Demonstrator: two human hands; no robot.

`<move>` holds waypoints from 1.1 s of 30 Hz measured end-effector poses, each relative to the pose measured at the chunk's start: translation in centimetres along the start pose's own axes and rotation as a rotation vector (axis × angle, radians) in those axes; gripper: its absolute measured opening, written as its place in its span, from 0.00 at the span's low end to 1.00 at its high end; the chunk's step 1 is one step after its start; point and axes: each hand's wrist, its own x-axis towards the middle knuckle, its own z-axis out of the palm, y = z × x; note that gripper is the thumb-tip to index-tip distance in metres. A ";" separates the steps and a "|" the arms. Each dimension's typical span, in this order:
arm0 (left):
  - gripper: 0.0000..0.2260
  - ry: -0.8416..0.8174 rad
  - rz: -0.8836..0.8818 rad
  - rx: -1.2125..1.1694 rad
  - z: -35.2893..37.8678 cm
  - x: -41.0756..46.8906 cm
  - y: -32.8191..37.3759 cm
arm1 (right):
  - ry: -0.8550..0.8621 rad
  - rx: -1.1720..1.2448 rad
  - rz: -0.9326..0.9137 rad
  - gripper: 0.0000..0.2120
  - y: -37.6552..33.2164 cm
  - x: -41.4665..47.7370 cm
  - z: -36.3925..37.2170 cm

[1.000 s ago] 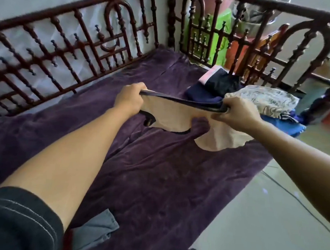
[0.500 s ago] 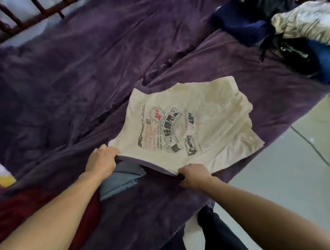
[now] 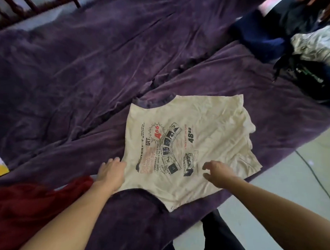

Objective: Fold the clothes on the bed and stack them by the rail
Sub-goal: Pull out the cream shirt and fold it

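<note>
1. Both hands have let go of the near hem they pinched half a second ago and slid forward onto the cloth. The T-shirt (image 3: 190, 138) has barely shifted.
2. It lies flat, print up, on the bed (image 3: 76, 80), close to its right edge and well apart from the pile of clothes (image 3: 310, 46) at the far right and the rail (image 3: 32, 2) at the far left.
3. The left hand (image 3: 111, 171) rests flat on the near left edge, its grip spread. The right hand (image 3: 218, 172) is over the near right part, its grip loose and holding nothing; whether it touches the cloth I cannot tell.
4. Handling, as a judgement: thin, light, limp cotton that creases and bunches easily. It is best taken by pinching a side edge at shoulder and hem, then smoothing each fold.
5. Readable print: "466" in red, "48 88", "STEPPENWOLF", "TOMMY JAMES". The rest is too small to read.
6. A red garment (image 3: 20, 203) lies at the near left.
</note>
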 end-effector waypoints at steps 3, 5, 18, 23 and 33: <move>0.16 0.090 0.031 -0.076 -3.5 4.0 3.2 | 0.102 0.035 0.154 0.16 5.6 2.9 -4.6; 0.16 0.142 0.035 -0.099 -5.6 7.6 5.1 | 0.166 0.042 0.225 0.17 9.3 6.0 -7.3; 0.25 0.287 0.006 -0.254 -9.7 31.0 17.2 | 0.250 0.031 0.029 0.19 22.1 28.4 -16.5; 0.08 0.438 -0.089 -0.371 -12.8 34.6 17.2 | 0.409 0.177 -0.113 0.20 24.1 31.3 -21.7; 0.05 0.610 -0.091 -0.470 -15.8 31.5 14.1 | 0.582 0.255 -0.338 0.20 23.5 27.1 -25.3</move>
